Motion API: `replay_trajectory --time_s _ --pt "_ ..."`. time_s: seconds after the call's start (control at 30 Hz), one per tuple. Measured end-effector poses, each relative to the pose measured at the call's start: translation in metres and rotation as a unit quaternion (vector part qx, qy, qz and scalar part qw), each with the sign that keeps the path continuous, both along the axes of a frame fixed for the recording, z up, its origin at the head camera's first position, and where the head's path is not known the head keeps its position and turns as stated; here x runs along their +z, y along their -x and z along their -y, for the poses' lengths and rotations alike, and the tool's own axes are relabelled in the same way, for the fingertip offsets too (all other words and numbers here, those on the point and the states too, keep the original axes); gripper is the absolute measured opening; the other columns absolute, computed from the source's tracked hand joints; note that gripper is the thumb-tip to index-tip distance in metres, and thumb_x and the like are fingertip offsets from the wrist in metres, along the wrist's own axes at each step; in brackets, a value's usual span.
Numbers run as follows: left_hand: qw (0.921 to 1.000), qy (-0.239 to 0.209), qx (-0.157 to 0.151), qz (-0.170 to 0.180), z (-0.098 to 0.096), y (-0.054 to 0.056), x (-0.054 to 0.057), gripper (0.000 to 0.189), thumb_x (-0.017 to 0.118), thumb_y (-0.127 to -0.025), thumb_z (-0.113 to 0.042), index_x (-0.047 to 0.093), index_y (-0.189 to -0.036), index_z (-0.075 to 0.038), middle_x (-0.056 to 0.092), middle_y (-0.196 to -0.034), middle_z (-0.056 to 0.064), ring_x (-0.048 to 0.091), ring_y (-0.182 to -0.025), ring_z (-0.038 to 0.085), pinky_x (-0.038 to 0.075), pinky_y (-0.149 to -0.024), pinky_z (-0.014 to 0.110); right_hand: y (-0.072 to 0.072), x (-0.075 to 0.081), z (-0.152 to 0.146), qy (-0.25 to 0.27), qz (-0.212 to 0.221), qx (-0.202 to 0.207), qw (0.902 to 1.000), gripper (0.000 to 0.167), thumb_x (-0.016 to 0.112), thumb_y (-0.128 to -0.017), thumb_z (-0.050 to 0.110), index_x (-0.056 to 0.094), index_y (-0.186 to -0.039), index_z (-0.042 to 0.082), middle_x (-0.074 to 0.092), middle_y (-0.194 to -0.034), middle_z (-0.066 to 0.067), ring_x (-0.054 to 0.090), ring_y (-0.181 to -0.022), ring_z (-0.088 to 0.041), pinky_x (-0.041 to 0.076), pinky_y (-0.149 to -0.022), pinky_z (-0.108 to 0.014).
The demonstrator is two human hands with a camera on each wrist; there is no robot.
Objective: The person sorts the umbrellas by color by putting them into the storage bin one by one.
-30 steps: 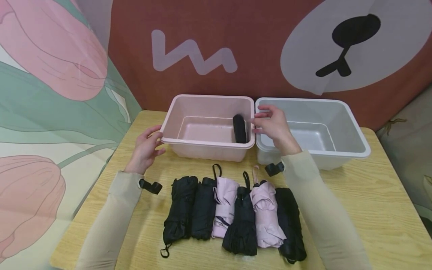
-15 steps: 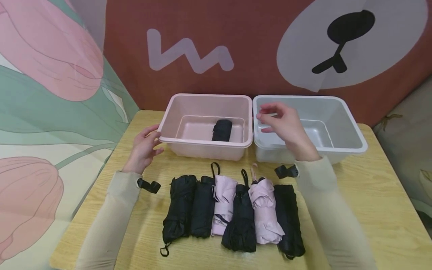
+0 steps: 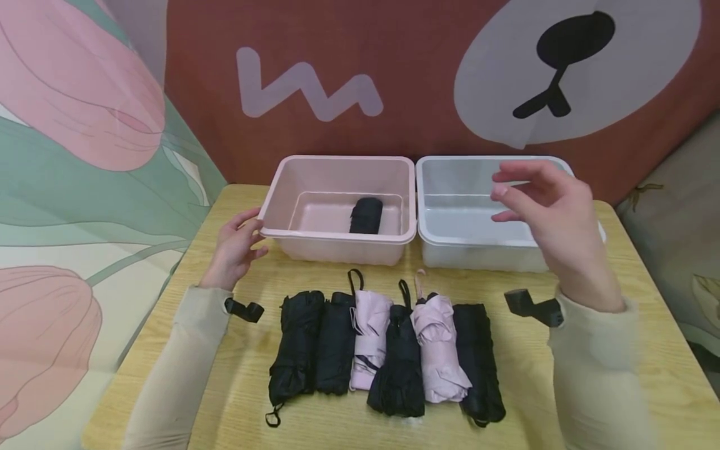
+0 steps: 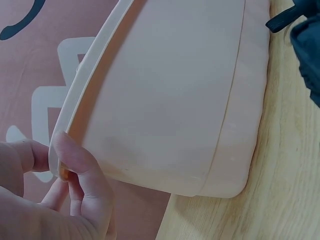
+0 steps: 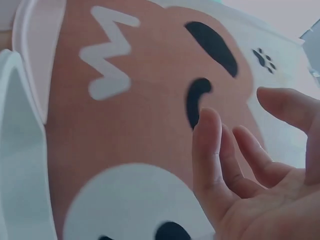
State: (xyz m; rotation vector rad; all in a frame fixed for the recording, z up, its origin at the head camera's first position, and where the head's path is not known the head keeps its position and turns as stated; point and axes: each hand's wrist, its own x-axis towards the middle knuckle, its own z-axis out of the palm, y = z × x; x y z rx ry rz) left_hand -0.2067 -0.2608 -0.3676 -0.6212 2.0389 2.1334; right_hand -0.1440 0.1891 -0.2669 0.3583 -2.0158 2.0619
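My left hand [image 3: 232, 250] pinches the front left corner of the pink plastic bin [image 3: 332, 250]. In the left wrist view, the thumb presses one side of the rim [image 4: 95, 65] with fingers behind it. One folded black umbrella [image 3: 366, 216] lies on the bin's floor, toward the right. My right hand [image 3: 565, 228] holds nothing and hovers over the right part of the light grey bin [image 3: 472, 256], fingers loosely bent and thumb apart. The right wrist view shows those fingers [image 5: 207, 145] against the wall. Part of the grey bin is hidden behind this hand.
Across the front of the wooden table [image 3: 236, 400] lies a row of folded umbrellas: several black ones, such as the leftmost umbrella [image 3: 297, 347], and two pink, including one umbrella [image 3: 440, 350] right of centre. A printed wall [image 3: 416, 75] stands directly behind the bins.
The right hand has left the pink bin's right side and moved right over the grey bin. The black umbrella tipped from upright to lying. The left hand keeps its place.
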Motion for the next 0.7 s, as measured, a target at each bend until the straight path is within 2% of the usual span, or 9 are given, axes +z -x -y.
replay_trajectory --time_s 0.1,0.2,0.4,0.47,0.53,0.63,0.7 --pt "1.0 0.0 0.0 0.0 0.0 0.0 0.0 0.043 0.053 -0.097 -0.021 0.045 -0.14 -0.02 0.048 -0.124 -0.006 0.055 -0.094 0.013 0.051 -0.056 0.02 -0.012 -0.001 -0.01 0.018 -0.004 -0.009 0.9998 0.033 0.067 -0.086 -0.002 0.062 -0.118 -0.002 0.065 -0.107 -0.01 0.066 -0.084 -0.017 0.059 -0.062 -0.022" --pt "1.0 -0.002 0.002 -0.001 0.0 0.0 0.0 0.043 0.053 -0.097 -0.02 0.046 -0.14 -0.02 0.048 -0.124 -0.006 0.055 -0.092 0.013 0.051 -0.055 0.02 -0.023 -0.009 -0.018 0.011 0.009 -0.02 0.9997 0.035 0.066 -0.086 -0.003 0.061 -0.12 -0.002 0.066 -0.108 -0.009 0.066 -0.084 -0.015 0.058 -0.063 -0.021" --pt "1.0 0.004 -0.002 0.001 -0.001 0.001 0.002 0.043 0.052 -0.098 -0.021 0.046 -0.14 -0.021 0.045 -0.13 -0.003 0.054 -0.094 0.014 0.051 -0.056 0.02 -0.038 -0.042 -0.028 -0.03 0.03 -0.021 0.9989 0.035 0.064 -0.088 -0.003 0.059 -0.122 0.0 0.063 -0.106 -0.005 0.065 -0.085 -0.011 0.057 -0.064 -0.019" --pt "1.0 0.006 -0.003 0.002 -0.001 0.001 0.002 0.043 0.052 -0.098 -0.021 0.046 -0.141 -0.021 0.045 -0.131 -0.003 0.054 -0.094 0.014 0.051 -0.056 0.02 -0.042 -0.055 -0.03 -0.068 0.045 -0.024 0.9964 0.034 0.063 -0.09 0.0 0.058 -0.123 0.003 0.063 -0.105 -0.002 0.065 -0.085 -0.008 0.058 -0.064 -0.019" --pt "1.0 0.004 -0.001 0.003 -0.001 0.0 0.001 0.043 0.052 -0.098 -0.021 0.046 -0.14 -0.021 0.045 -0.13 -0.004 0.054 -0.094 0.014 0.051 -0.056 0.02 -0.044 -0.068 -0.03 -0.128 0.061 -0.027 0.9895 0.034 0.062 -0.092 0.004 0.056 -0.125 0.003 0.062 -0.104 0.001 0.064 -0.085 -0.004 0.058 -0.064 -0.021" --pt "1.0 0.001 0.002 0.001 -0.001 0.0 0.001 0.043 0.052 -0.097 -0.02 0.046 -0.14 -0.021 0.046 -0.128 -0.005 0.055 -0.092 0.013 0.051 -0.055 0.02 -0.046 -0.09 -0.028 -0.232 0.094 -0.026 0.9678 0.037 0.061 -0.094 0.013 0.052 -0.128 0.003 0.061 -0.107 -0.001 0.062 -0.085 0.001 0.059 -0.063 -0.024" --pt "1.0 0.001 0.003 0.001 -0.001 0.0 0.0 0.042 0.052 -0.097 -0.02 0.046 -0.139 -0.021 0.047 -0.128 -0.005 0.055 -0.093 0.013 0.051 -0.055 0.02 -0.048 -0.103 -0.027 -0.277 0.117 -0.015 0.9536 0.043 0.061 -0.095 0.019 0.048 -0.132 0.0 0.06 -0.112 -0.009 0.062 -0.088 -0.002 0.059 -0.063 -0.027"
